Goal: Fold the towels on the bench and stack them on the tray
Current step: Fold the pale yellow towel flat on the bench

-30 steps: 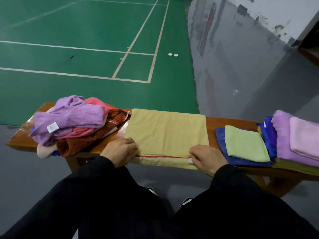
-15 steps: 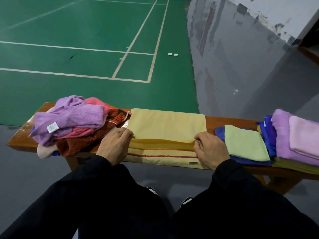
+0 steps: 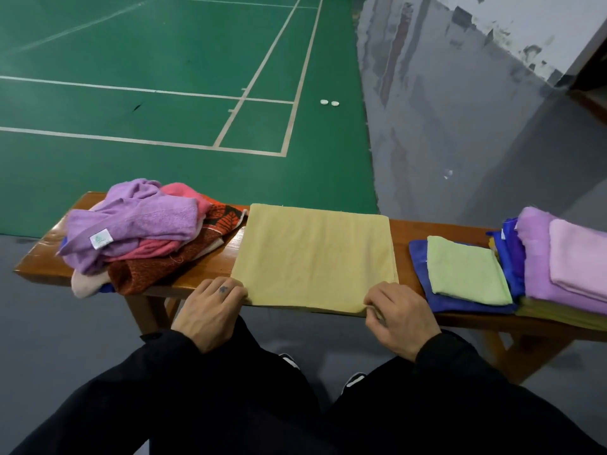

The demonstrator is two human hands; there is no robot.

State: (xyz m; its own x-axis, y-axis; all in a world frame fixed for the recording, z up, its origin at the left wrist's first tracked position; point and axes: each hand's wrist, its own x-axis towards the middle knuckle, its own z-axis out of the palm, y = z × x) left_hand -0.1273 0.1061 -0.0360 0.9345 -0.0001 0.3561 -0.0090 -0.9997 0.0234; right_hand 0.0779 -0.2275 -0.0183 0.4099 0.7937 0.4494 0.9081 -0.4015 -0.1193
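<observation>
Our yellow towel (image 3: 313, 259) lies flat, long axis along the surface (image 3: 440, 229). Our left hand (image 3: 210, 311) and right hand (image 3: 399, 315) pinch its near corners; the striped hem has vanished.

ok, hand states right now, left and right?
Left hand: fingers pinch the near left corner of the yellow towel.
Right hand: fingers curled, pinching the towel's near right corner.

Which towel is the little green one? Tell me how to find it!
Find the long wooden bench. To the right of the big yellow towel, the light green towel lies flat on a dark blue one. It's the smallest folded square, and the only green one.
</observation>
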